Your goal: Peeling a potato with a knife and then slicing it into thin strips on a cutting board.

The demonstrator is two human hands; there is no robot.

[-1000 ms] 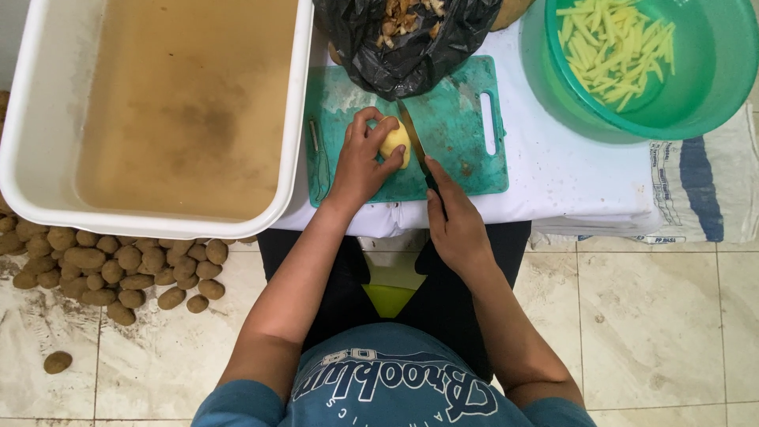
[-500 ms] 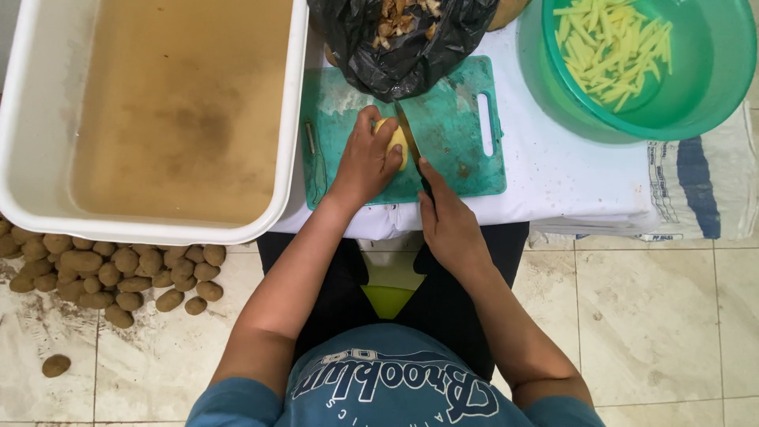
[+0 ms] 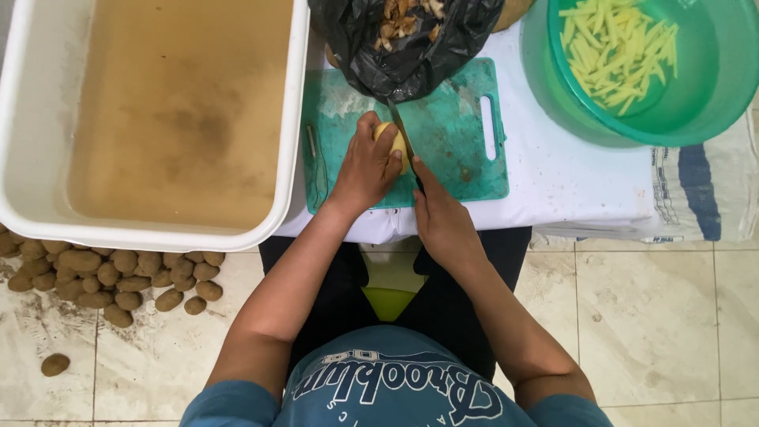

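Potato [image 3: 393,142] peeled, pale yellow, left hand [image 3: 365,168] grip clenched around it, right hand [image 3: 439,215] grasping knife [image 3: 405,144].

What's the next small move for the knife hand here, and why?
Probably press the knife down through the peeled potato. The left hand pins the potato on the green cutting board, and the right hand has the blade lying across it, so a slice looks set up. Fingers sit close to the blade.
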